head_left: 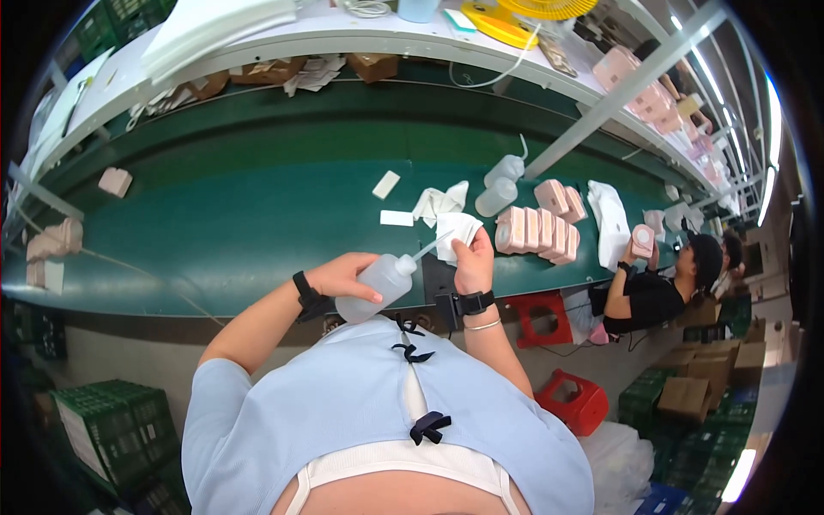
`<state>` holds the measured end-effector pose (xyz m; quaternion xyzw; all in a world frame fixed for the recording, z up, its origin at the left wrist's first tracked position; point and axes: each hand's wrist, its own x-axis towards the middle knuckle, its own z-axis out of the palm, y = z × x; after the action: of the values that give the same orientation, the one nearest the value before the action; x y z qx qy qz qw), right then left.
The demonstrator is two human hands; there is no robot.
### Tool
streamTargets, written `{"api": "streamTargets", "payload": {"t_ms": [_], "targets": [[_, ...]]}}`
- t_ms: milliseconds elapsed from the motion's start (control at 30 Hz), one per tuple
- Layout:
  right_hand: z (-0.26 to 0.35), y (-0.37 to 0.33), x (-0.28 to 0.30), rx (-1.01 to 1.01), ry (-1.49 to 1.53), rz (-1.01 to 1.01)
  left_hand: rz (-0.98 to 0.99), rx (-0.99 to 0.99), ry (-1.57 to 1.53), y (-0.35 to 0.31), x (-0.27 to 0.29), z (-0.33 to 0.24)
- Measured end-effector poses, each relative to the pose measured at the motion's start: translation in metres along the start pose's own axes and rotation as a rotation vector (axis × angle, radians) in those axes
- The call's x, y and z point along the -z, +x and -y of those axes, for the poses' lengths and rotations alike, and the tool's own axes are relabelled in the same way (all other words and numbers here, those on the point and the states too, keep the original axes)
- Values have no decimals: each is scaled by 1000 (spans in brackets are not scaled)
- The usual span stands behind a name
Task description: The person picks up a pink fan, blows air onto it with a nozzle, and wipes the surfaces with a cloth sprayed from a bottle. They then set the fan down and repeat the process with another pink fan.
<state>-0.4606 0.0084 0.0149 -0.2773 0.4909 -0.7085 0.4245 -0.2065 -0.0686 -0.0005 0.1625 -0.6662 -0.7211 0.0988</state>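
My left hand [346, 276] is wrapped round a translucent squeeze bottle [378, 287], which is tilted with its thin spout up to the right. A white cloth [457, 237] is pinched in my right hand [475, 263], and the spout's tip reaches the cloth. Just beyond it, another crumpled white cloth [441, 202] lies on the green bench [283, 232]. Two small white blocks [396, 218] rest left of that cloth. To the right of my right hand stands a row of pink box-shaped devices [538, 233].
Two more translucent bottles [497, 197] stand behind the pink devices. A metal post [627, 86] rises at the right, under a shelf [343, 43] along the back. A co-worker [661, 287] sits at the right holding a pink device. Red stools [573, 402] and green crates [116, 429] are on the floor.
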Motion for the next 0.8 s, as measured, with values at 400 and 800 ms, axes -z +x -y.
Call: {"api": "streamTargets", "payload": {"t_ms": [400, 800], "targets": [[-6, 4, -10, 7, -58, 78, -108, 0, 276, -16, 3, 1], [-1, 3, 5, -48, -67, 75, -154, 0, 307, -15, -10, 3]]}}
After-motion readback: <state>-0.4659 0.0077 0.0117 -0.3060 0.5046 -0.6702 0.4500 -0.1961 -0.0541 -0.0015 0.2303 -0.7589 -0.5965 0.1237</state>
